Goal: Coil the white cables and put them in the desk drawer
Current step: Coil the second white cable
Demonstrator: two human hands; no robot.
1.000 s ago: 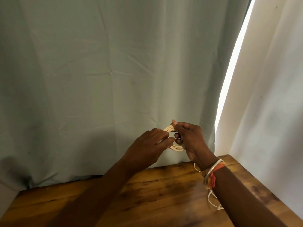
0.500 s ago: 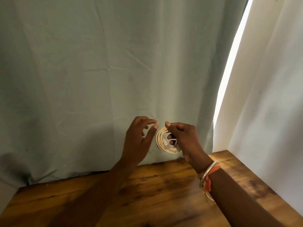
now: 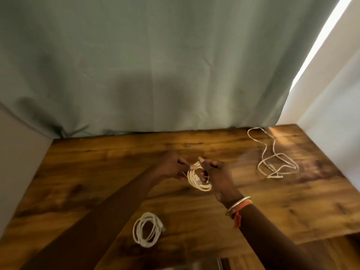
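Left grip [image 3: 171, 168] and right grip [image 3: 220, 178] pinch a nearly coiled cable [image 3: 198, 183]; near it lie one finished coil [image 3: 147, 229] and one loose cable [image 3: 276, 162].

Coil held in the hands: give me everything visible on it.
The held coil is a thin cream-white cable wound into several roughly round loops, apparently plastic-jacketed. A small plug end shows inside the ring. It is held tilted above the wooden desk: the left hand pinches its upper edge, the right hand grips its right side, fingers through the loop.
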